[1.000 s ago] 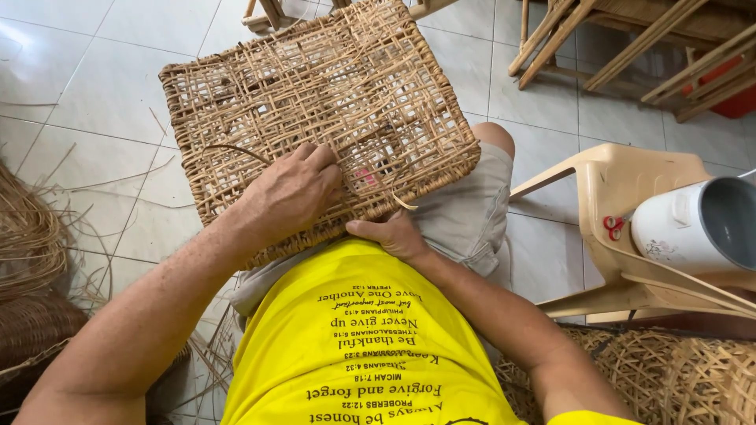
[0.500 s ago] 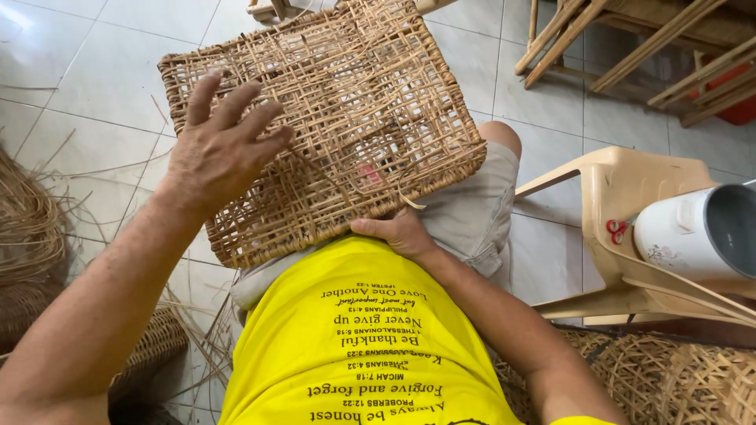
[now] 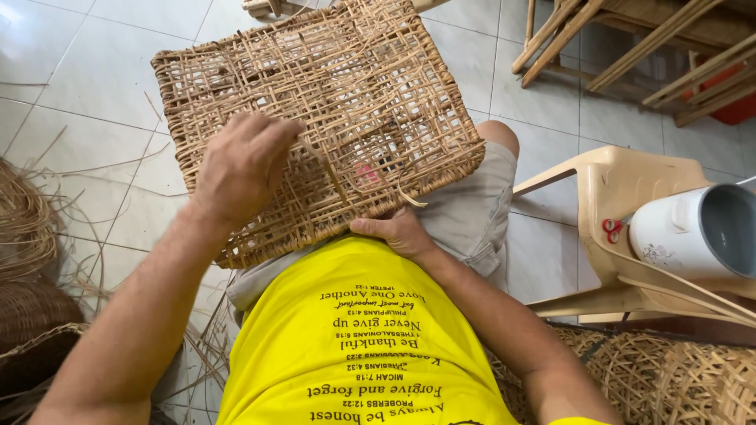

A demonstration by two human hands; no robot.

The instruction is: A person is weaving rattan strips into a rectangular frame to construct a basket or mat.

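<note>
- Woven rattan panel (image 3: 315, 118): rectangular, open lattice weave, resting tilted on the seated person's lap over beige shorts (image 3: 465, 212).
- Left hand (image 3: 240, 165): laid on the panel's upper face, fingers curled together onto a strand.
- Right hand (image 3: 398, 232): clamped on the panel's near edge, thumb on top.
- Loose rattan strips (image 3: 31, 228): on the tiled floor, left.
- Beige plastic chair (image 3: 630, 205): right, carrying a white pot (image 3: 693, 232).
- Woven basket (image 3: 669, 378): lower right.

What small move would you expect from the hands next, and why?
Probably the left hand pulls the strand at its fingertips snug through the woven rattan panel. The right hand already steadies the near edge, and a loose strand end curls up nearby.
</note>
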